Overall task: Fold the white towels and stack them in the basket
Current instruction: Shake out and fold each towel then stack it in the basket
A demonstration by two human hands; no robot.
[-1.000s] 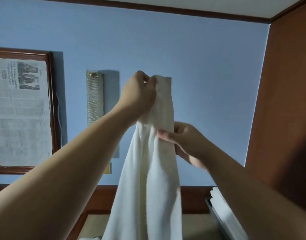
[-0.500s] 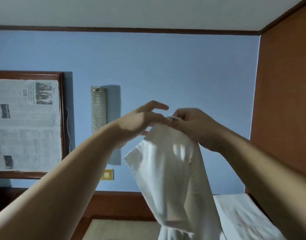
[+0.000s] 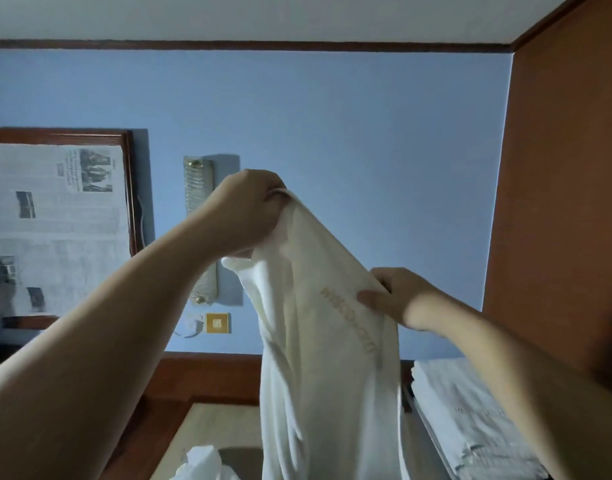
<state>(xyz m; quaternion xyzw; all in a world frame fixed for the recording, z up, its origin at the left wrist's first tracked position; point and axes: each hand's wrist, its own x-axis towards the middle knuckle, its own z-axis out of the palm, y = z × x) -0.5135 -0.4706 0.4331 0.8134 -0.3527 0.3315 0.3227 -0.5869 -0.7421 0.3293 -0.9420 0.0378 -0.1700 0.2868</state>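
Observation:
A white towel (image 3: 318, 358) with gold lettering hangs in the air in front of me, its lower part running out of the frame. My left hand (image 3: 244, 211) grips its top corner, held high. Lower and to the right, my right hand (image 3: 391, 296) pinches the towel's upper edge, thumb on the front of the cloth. A stack of folded white towels (image 3: 471, 420) lies at the lower right in a dark container whose rim barely shows. More crumpled white cloth (image 3: 202, 462) sits at the bottom edge.
A blue wall is ahead, with a framed newspaper (image 3: 55, 223), a wall lamp (image 3: 199, 230) and a yellow switch plate (image 3: 217, 322). A brown wooden panel (image 3: 557, 202) rises on the right. A wooden headboard (image 3: 207, 375) and beige surface (image 3: 211, 427) lie below.
My hands, together at the towel's top half a second ago, have moved apart: the left went up, the right slid down and right along the edge, spreading the cloth.

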